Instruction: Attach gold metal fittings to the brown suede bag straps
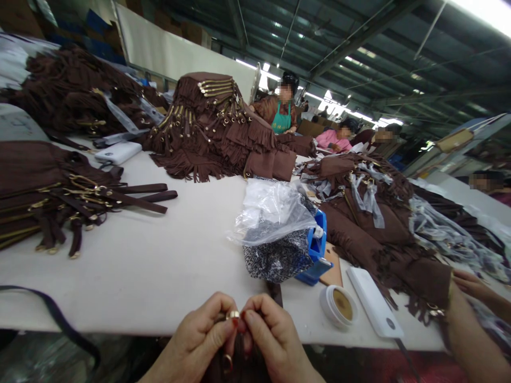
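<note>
My left hand (209,332) and my right hand (273,335) meet at the table's near edge, fingers closed in a pinch. Between the fingertips is a small gold-coloured metal fitting (232,315), held on the left side. Below it a second gold-coloured piece (227,363) hangs beside dark brown material (239,367), which looks like a strap. My fingers cover most of this work, so the exact joint between metal and strap is hidden. Just beyond my hands, a dark strip (274,292) lies on the white table (159,276).
Ahead stand a plastic-covered patterned bundle (275,239) and a blue holder (317,250). A round tub (339,307) and white power bank (375,301) lie right. Brown fringed bags (207,127) are piled behind; more bags (32,181) lie left. A co-worker's arm (475,330) reaches in at right.
</note>
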Action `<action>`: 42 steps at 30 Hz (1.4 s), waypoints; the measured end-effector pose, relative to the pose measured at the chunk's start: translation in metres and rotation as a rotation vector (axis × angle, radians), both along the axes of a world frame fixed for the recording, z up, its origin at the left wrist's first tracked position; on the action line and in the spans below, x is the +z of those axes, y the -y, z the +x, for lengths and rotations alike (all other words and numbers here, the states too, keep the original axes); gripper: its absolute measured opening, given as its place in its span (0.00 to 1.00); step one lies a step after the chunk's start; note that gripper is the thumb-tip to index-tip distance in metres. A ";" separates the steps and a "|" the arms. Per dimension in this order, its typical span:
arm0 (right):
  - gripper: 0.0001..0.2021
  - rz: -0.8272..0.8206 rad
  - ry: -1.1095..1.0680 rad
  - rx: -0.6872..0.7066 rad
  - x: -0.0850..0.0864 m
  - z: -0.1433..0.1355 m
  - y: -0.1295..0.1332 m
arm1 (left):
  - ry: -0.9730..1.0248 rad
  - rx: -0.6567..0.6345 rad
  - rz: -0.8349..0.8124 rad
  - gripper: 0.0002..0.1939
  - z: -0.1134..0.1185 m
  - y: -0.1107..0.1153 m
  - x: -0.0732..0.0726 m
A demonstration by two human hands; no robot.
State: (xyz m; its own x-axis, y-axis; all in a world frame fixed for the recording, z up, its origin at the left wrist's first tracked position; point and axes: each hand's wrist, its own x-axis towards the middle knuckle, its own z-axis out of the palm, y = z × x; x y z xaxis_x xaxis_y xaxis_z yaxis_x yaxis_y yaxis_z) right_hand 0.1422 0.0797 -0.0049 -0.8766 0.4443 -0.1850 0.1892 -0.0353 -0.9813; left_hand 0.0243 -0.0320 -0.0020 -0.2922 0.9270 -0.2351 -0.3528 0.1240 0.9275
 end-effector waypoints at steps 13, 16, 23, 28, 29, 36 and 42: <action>0.13 0.288 -0.187 0.023 0.013 -0.008 0.001 | 0.255 -0.029 -0.062 0.17 0.000 0.001 0.001; 0.12 0.345 -0.242 0.030 0.017 -0.013 0.002 | 0.278 -0.058 -0.061 0.16 -0.003 0.001 0.004; 0.10 0.763 -0.332 0.030 0.014 -0.021 -0.001 | 0.260 -0.102 -0.047 0.16 -0.005 -0.002 0.005; 0.08 1.100 -0.458 0.019 0.007 -0.024 -0.002 | 0.381 -0.120 0.005 0.14 -0.008 -0.003 0.000; 0.08 1.111 -0.473 0.027 0.006 -0.024 -0.002 | 0.397 -0.108 0.002 0.14 -0.008 -0.003 -0.001; 0.07 0.543 -0.277 0.148 0.008 -0.018 -0.002 | 0.300 -0.143 -0.128 0.15 -0.012 0.010 -0.006; 0.05 0.552 -0.154 0.150 -0.006 -0.017 0.004 | 0.290 -0.138 -0.125 0.18 -0.009 0.012 -0.006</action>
